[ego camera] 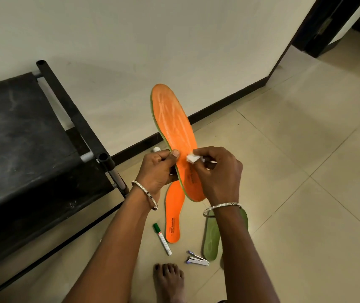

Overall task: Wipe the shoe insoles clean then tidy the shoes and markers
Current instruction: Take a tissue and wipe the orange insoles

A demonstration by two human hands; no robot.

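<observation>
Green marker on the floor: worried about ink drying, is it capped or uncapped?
Capped: the green marker lies flat, its green cap on the far end.

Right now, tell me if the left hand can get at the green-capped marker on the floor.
Probably not yet. The left hand grips the raised orange insole and is occupied. The green-capped marker lies uncovered on the floor below that wrist, so once the insole is released the way looks free.

Dim warm even light, faint shadows on floor (pixel 284 171) below right hand (pixel 216 171), fisheye bowing at edges, sharp focus
</observation>
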